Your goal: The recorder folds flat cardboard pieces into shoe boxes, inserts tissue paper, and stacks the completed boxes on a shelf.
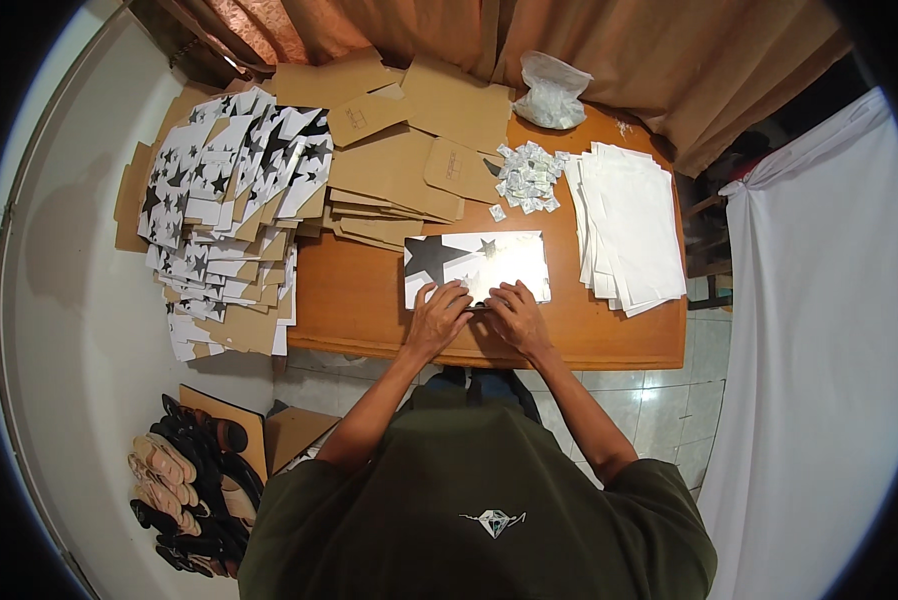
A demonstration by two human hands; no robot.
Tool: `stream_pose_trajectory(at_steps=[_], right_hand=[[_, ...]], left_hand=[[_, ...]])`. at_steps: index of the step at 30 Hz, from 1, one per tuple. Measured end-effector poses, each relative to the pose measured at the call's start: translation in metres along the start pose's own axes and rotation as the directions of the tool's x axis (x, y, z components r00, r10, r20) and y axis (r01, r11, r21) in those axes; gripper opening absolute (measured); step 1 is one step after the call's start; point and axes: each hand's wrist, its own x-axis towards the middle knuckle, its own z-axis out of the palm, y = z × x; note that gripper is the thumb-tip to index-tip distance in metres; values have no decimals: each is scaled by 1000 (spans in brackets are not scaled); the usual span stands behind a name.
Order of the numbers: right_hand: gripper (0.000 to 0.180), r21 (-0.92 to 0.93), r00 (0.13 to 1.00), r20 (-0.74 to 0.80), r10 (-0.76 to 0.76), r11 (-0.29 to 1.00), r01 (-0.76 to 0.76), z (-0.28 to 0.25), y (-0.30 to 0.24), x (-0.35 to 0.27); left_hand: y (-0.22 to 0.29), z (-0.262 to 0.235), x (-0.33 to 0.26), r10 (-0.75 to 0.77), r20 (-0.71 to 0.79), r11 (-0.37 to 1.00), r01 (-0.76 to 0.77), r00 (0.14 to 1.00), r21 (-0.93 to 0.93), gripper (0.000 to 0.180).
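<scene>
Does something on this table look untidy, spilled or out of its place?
Yes. The small white packets lie scattered loose beside the plastic bag. The star-printed sheets hang over the table's left edge. Both hands press on the star-printed box.

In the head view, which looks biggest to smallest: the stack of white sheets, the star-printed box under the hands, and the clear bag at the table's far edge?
1. Stack of white sheets
2. Star-printed box
3. Clear bag

Fisheye bending makes the first two close.

An orange wooden worktop (369, 300) stands against tan curtains (609, 40). A white sheet (819, 350) hangs at the right, pale tiles (659, 410) cover the floor, and sandals (184, 480) lie by the wall.
</scene>
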Motion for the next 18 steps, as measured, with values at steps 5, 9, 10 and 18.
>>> stream_pose_trajectory(at_steps=[5, 9, 10, 18], right_hand=[[34, -77, 999, -17, -35, 996, 34, 9, 3, -8], [32, -84, 999, -35, -29, 996, 26, 14, 3, -12], [31, -89, 999, -35, -34, 996, 31, 15, 3, -12], [31, -172, 991, -57, -119, 979, 107, 19, 3, -11]], left_hand=[[-3, 11, -2, -34, 1, 999, 34, 999, -26, 22], [0, 9, 3, -61, 1, 997, 61, 998, -44, 19], [0, 9, 3, -61, 1, 997, 61, 998, -44, 19], [2, 6, 5, -56, 20, 996, 57, 998, -66, 20]])
